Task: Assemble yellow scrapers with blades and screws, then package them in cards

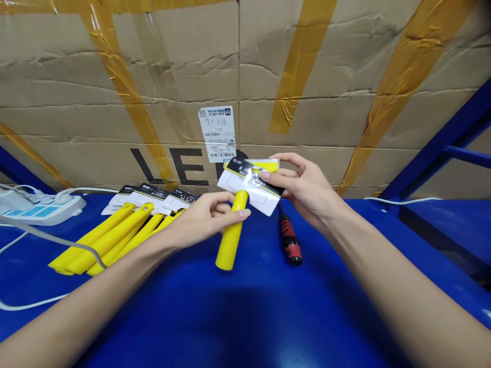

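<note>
My left hand (209, 219) is closed around a yellow tube-like handle (232, 240), thumb along its upper side; the handle slants down toward me with its lower end free. My right hand (301, 186) pinches a black-and-white printed card (251, 186) at the handle's upper end. Behind the card shows a yellow bar with a pale edge (264, 164); the card hides how it meets the handle. Just under my right hand, a red-and-black screwdriver (290, 240) lies on the blue tabletop (245, 317). Its tip is hidden.
Several yellow handles with cards (111, 235) lie at the left, partly behind my left forearm. A white power strip (57, 209) with cables (49, 232) sits farther left. A large taped cardboard box (253, 66) stands behind, and a blue metal frame (433, 138) rises at the right.
</note>
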`<state>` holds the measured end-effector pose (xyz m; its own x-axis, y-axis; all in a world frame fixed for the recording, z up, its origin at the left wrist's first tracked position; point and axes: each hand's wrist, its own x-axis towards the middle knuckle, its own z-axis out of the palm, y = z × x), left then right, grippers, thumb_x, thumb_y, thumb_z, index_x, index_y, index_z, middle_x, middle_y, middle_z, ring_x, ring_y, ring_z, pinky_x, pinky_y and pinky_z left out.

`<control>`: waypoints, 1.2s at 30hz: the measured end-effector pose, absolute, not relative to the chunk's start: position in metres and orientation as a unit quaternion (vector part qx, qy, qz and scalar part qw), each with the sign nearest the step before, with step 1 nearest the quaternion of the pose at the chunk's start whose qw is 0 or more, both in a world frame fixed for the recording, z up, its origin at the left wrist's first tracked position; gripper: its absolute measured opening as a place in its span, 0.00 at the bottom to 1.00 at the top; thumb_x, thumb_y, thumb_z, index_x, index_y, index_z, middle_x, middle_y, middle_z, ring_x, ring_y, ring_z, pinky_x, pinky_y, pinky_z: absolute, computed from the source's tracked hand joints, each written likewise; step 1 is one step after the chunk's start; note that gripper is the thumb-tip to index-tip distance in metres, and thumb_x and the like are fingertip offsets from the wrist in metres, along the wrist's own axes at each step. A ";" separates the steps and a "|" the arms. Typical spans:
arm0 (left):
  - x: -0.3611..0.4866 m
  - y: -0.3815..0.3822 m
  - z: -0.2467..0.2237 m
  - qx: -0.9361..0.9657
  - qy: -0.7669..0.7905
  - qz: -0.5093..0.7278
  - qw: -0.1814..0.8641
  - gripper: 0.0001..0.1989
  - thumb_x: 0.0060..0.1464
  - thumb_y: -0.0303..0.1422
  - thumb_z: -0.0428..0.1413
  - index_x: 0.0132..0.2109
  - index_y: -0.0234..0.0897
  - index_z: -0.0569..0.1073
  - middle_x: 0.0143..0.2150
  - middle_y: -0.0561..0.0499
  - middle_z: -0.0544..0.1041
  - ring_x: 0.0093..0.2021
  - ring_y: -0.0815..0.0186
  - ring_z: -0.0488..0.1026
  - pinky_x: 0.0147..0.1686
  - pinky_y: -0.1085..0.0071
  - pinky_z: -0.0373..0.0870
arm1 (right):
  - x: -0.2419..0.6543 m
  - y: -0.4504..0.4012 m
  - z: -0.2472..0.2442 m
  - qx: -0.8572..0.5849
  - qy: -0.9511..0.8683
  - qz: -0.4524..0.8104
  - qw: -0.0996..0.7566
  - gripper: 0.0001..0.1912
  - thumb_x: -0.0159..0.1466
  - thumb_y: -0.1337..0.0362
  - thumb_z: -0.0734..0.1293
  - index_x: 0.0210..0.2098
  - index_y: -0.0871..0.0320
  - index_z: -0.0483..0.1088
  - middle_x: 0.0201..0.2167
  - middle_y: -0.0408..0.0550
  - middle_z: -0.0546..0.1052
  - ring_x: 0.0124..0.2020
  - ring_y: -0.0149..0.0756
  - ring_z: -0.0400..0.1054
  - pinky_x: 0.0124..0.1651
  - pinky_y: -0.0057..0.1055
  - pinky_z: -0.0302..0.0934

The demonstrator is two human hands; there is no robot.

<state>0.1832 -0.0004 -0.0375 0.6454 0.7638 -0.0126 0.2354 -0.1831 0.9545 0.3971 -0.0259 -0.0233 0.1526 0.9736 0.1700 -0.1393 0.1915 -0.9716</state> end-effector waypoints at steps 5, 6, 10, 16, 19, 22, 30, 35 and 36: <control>0.192 -0.005 -0.046 0.687 0.361 0.275 0.568 0.16 0.55 0.45 0.63 0.39 0.36 0.74 0.34 0.47 0.80 0.35 0.58 0.80 0.36 0.66 0.74 | 0.406 -0.029 -0.028 -0.473 -0.512 0.502 0.513 0.29 0.52 0.61 0.80 0.50 0.53 0.70 0.35 0.47 0.83 0.34 0.35 0.77 0.28 0.25 0.67; 0.192 -0.005 -0.047 0.682 0.355 0.264 0.582 0.15 0.56 0.44 0.62 0.42 0.37 0.73 0.33 0.47 0.80 0.34 0.58 0.80 0.36 0.65 0.74 | 0.408 -0.030 -0.029 -0.476 -0.517 0.513 0.493 0.29 0.52 0.62 0.80 0.51 0.53 0.70 0.37 0.47 0.83 0.35 0.36 0.78 0.30 0.27 0.70; 0.186 -0.004 -0.043 0.754 0.382 0.205 0.493 0.12 0.61 0.44 0.56 0.38 0.40 0.71 0.23 0.55 0.74 0.25 0.64 0.74 0.25 0.72 0.67 | 0.414 -0.031 -0.035 -0.492 -0.518 0.559 0.420 0.37 0.49 0.66 0.81 0.56 0.50 0.68 0.39 0.46 0.83 0.35 0.38 0.79 0.36 0.34 0.76; 0.173 -0.004 -0.028 0.884 0.320 0.062 0.336 0.14 0.62 0.43 0.55 0.33 0.39 0.73 0.25 0.54 0.78 0.25 0.66 0.76 0.25 0.74 0.63 | 0.429 -0.029 -0.041 -0.499 -0.549 0.575 0.345 0.38 0.53 0.67 0.79 0.61 0.53 0.67 0.31 0.43 0.83 0.31 0.34 0.77 0.34 0.30 0.72; 0.170 -0.005 -0.024 0.898 0.288 0.054 0.328 0.10 0.62 0.40 0.55 0.38 0.40 0.77 0.28 0.54 0.81 0.27 0.66 0.77 0.26 0.74 0.63 | 0.431 -0.030 -0.041 -0.479 -0.578 0.581 0.315 0.32 0.57 0.64 0.77 0.59 0.55 0.70 0.32 0.45 0.83 0.32 0.34 0.77 0.36 0.31 0.70; 0.170 -0.007 -0.023 0.902 0.296 0.077 0.306 0.10 0.62 0.40 0.55 0.40 0.40 0.77 0.26 0.54 0.79 0.25 0.66 0.74 0.25 0.72 0.59 | 0.426 -0.032 -0.040 -0.473 -0.577 0.592 0.307 0.19 0.57 0.61 0.77 0.48 0.58 0.78 0.32 0.46 0.82 0.30 0.32 0.75 0.34 0.29 0.67; 0.160 -0.006 -0.010 0.914 0.364 0.109 0.144 0.19 0.55 0.44 0.61 0.23 0.38 0.70 0.18 0.56 0.67 0.19 0.69 0.60 0.23 0.69 0.49 | 0.400 -0.026 -0.051 -0.484 -0.513 0.553 0.444 0.15 0.49 0.61 0.81 0.33 0.59 0.78 0.28 0.45 0.82 0.30 0.32 0.73 0.35 0.29 0.63; 0.138 0.000 0.017 0.904 0.414 0.082 0.064 0.14 0.57 0.44 0.58 0.35 0.38 0.80 0.28 0.52 0.79 0.25 0.66 0.70 0.27 0.70 0.56 | 0.366 -0.011 -0.050 -0.472 -0.463 0.534 0.527 0.12 0.52 0.62 0.79 0.35 0.59 0.80 0.30 0.46 0.82 0.30 0.32 0.73 0.34 0.30 0.65; 0.132 0.001 0.020 0.901 0.423 0.083 0.049 0.15 0.58 0.44 0.57 0.36 0.38 0.81 0.29 0.51 0.80 0.26 0.66 0.71 0.27 0.70 0.57 | 0.358 -0.007 -0.049 -0.477 -0.453 0.526 0.540 0.10 0.53 0.64 0.78 0.35 0.59 0.79 0.30 0.46 0.82 0.29 0.31 0.73 0.33 0.29 0.65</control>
<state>0.1322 0.0014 0.0198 0.6282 0.7705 0.1080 0.7544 -0.6372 0.1576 0.3577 -0.0069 -0.0486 0.0375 0.9992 -0.0121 -0.1363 -0.0069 -0.9906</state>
